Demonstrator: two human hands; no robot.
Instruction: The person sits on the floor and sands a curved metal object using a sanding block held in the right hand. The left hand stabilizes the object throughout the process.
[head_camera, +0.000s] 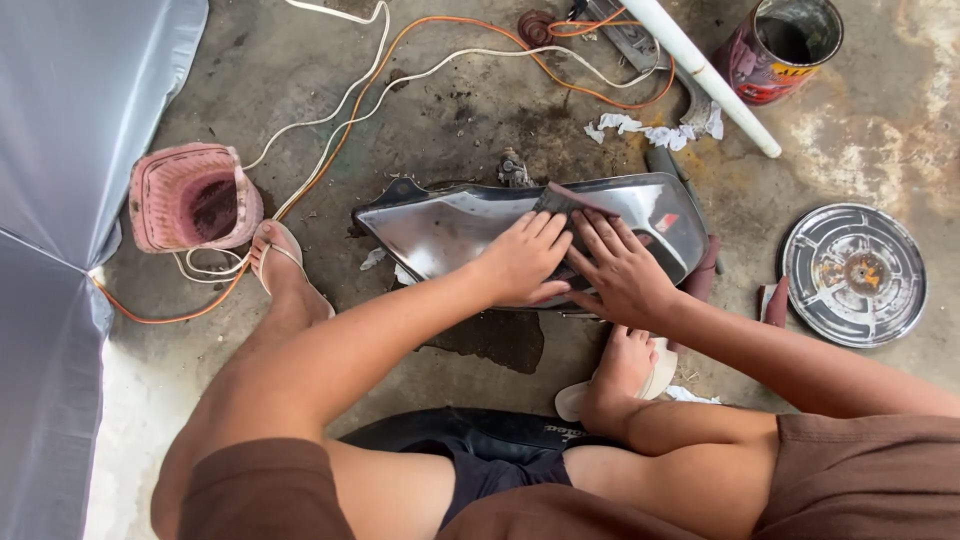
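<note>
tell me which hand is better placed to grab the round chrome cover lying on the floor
Right. The right hand lies on the metal panel on the side nearer the round chrome cover, with bare floor between. The left hand would have to cross over it.

I was looking down at what seemed an informal repair workshop, likely for vehicle bodywork, set up on the ground. The stained concrete floor (880, 120) carried oil marks and grime. Orange and white cables (340, 120) trailed loosely across it. An opened paint can (785, 45), a round metal hubcap-like disc (853, 274), crumpled rags (655, 130) and a bare grey metal panel (450, 230) lay scattered about, not on any bench.
</note>
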